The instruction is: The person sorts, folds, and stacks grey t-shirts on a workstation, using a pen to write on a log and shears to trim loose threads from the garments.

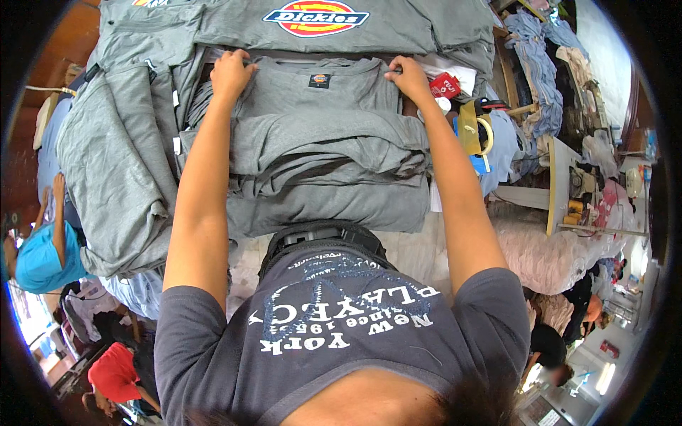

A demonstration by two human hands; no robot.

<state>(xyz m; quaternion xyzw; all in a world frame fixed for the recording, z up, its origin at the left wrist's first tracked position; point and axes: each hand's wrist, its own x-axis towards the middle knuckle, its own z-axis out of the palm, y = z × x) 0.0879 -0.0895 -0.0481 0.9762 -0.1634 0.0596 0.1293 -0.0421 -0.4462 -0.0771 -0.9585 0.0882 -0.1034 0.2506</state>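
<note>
A grey T-shirt (pixel 320 106) lies face down on top of a stack of folded grey shirts (pixel 334 192) on the table in front of me. My left hand (pixel 231 71) grips its far left shoulder, fingers closed on the cloth. At the far right shoulder, my right hand (pixel 408 74) pinches the same shirt. A small label sits at the collar between my hands. Both my forearms stretch over the stack.
More grey shirts are piled at the left (pixel 114 163) and across the back, one with an oval printed logo (pixel 316 18). A tape dispenser (pixel 476 128) and a red packet (pixel 445 85) lie right of the stack. Other people work at the lower left (pixel 42 255) and lower right.
</note>
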